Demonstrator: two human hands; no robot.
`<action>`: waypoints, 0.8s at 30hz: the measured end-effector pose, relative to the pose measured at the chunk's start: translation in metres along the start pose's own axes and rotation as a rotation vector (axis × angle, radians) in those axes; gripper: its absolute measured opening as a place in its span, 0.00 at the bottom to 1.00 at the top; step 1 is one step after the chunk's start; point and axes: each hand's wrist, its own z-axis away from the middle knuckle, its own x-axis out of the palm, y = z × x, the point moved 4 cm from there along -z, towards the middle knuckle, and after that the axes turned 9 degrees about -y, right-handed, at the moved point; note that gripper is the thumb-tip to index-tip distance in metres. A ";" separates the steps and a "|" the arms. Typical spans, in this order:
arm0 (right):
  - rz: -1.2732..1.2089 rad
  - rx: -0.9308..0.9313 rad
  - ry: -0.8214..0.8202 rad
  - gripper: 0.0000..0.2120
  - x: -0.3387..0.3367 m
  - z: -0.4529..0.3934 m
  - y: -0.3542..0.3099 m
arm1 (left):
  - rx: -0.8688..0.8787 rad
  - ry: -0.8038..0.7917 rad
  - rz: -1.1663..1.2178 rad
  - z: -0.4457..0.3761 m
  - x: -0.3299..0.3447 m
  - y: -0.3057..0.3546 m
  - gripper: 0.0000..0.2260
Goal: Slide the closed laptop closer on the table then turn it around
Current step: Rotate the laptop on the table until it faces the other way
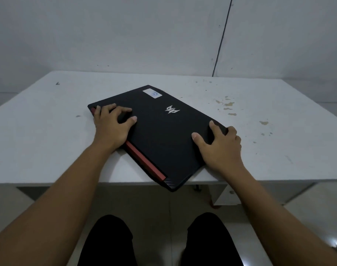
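A closed black laptop [160, 135] with a silver logo, a white sticker and a red hinge strip lies skewed on the white table [48, 141]. Its near corner hangs over the table's front edge. My left hand [112, 125] grips the laptop's left corner, with fingers on the lid and the red strip under the palm. My right hand [219, 144] holds the right corner, thumb and forefinger on the lid and the other fingers wrapped around the edge.
Stains mark the table's right part [229, 106]. A grey wall stands right behind the table. Below the front edge are my dark-clad knees [110, 239] and a tiled floor.
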 end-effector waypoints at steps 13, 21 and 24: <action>-0.054 -0.201 0.015 0.37 -0.011 -0.022 0.018 | -0.008 -0.272 -0.126 0.129 0.062 0.083 0.60; -0.070 -0.191 -0.058 0.41 -0.011 -0.022 0.015 | 0.075 -0.333 -0.192 0.132 0.053 0.079 0.55; -0.105 -0.174 -0.092 0.42 -0.010 -0.022 0.011 | 0.079 -0.333 -0.179 0.129 0.049 0.078 0.54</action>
